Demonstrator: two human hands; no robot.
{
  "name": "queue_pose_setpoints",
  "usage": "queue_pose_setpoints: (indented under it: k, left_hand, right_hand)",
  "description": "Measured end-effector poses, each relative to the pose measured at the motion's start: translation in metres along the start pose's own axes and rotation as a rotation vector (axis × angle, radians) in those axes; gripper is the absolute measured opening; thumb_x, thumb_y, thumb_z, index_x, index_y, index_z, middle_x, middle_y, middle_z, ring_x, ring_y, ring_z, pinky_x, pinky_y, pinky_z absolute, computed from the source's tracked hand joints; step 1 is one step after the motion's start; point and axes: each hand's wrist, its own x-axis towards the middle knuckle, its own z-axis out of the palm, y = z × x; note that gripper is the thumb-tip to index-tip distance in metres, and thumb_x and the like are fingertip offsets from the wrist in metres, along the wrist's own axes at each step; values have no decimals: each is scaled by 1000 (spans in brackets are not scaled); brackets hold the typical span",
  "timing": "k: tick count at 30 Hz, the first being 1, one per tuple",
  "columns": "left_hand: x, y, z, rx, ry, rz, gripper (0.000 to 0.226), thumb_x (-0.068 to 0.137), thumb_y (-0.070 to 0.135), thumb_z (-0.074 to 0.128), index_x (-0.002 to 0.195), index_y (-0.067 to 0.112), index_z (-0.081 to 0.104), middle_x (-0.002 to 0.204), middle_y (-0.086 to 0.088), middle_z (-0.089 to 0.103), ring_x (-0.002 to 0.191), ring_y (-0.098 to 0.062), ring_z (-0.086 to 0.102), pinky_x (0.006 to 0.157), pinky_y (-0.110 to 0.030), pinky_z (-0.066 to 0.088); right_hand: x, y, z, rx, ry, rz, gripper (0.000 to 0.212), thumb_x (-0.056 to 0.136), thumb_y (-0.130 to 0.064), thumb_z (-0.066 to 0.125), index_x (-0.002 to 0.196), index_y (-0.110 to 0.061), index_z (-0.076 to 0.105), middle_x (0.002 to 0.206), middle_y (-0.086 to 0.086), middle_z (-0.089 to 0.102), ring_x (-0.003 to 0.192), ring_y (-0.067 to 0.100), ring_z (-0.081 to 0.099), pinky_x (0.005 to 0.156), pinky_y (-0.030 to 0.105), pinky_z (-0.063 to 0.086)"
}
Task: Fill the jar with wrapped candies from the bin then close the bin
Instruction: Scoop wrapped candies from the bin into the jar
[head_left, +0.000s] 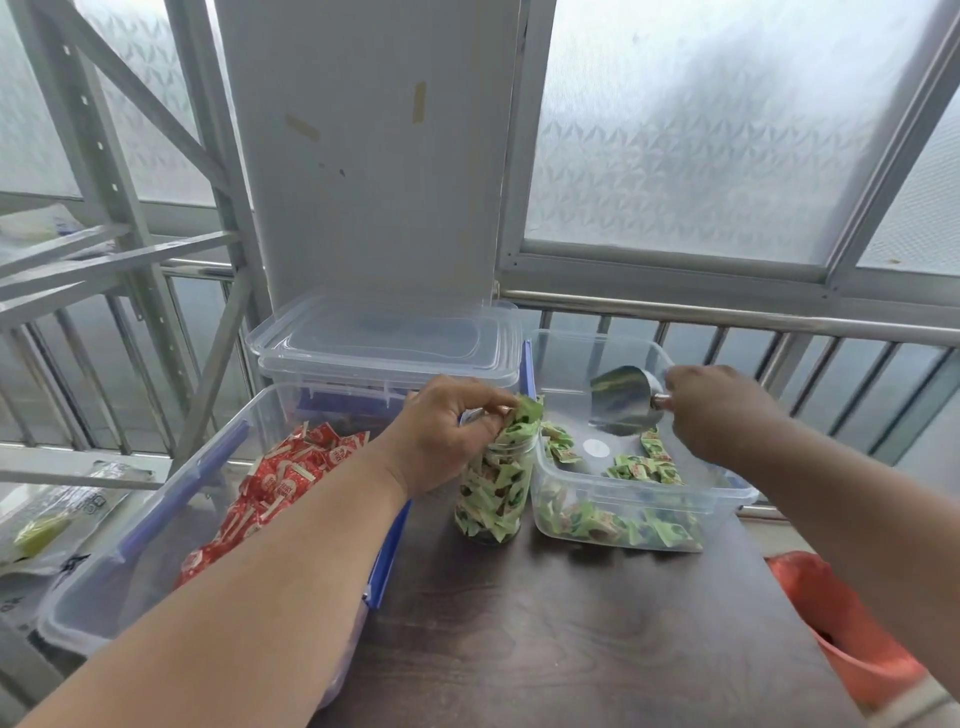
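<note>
Three clear plastic bins sit on a dark wood-grain tabletop (571, 649) before frosted, patterned window panes and a steel railing. Biggest, at left, is a blue-latched bin (156, 519) of glossy red packets; behind it stands a lidded bin (384, 348). At right, the smaller open bin (623, 519) holds crinkly green wrapped candies (644, 470). Between them stands the round glass jar (493, 493), packed full. The left hand (452, 431) pinches candies at its mouth. The right hand (722, 410) grips a shiny metal scoop (623, 400) by its handle.
</note>
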Motion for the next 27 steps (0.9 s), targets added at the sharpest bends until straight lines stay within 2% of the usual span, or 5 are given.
queue_pose_setpoints:
  k: [4,12,21,24,27]
  left_hand:
    - [-4,6,-1,10,-60,-5,41,98,52,50,135,61,65,123,29,64,132,-11,52,121,-61,33]
    - [-7,12,-5,17,-84,3,41,93,54,48,124,75,65,137,42,62,142,-4,40,125,-62,24]
    - [-5,6,-1,26,-77,-7,43,85,51,50,101,41,88,120,39,73,132,-7,44,118,-60,32]
    - [-6,6,0,56,-98,-27,40,87,56,47,87,40,84,120,42,70,130,-2,40,119,-61,28]
    - [-6,5,1,112,-104,-2,48,92,60,47,95,30,84,122,40,68,130,2,37,119,-63,24]
  right_hand:
    - [4,0,15,25,-220,-1,24,95,-22,54,104,-15,75,100,8,73,88,28,66,82,34,57]
    - [8,-1,-16,198,-486,45,35,94,-20,52,90,4,77,66,18,71,45,24,48,43,21,40]
    - [35,-63,26,217,-234,8,20,94,-7,53,95,-9,73,105,12,73,90,30,70,83,35,60]
    - [47,-75,39,284,-258,58,22,89,-1,56,73,-16,55,102,10,67,100,33,69,79,34,56]
    - [63,-80,68,217,-366,44,20,89,-5,61,107,-2,68,96,12,69,78,32,66,68,33,57]
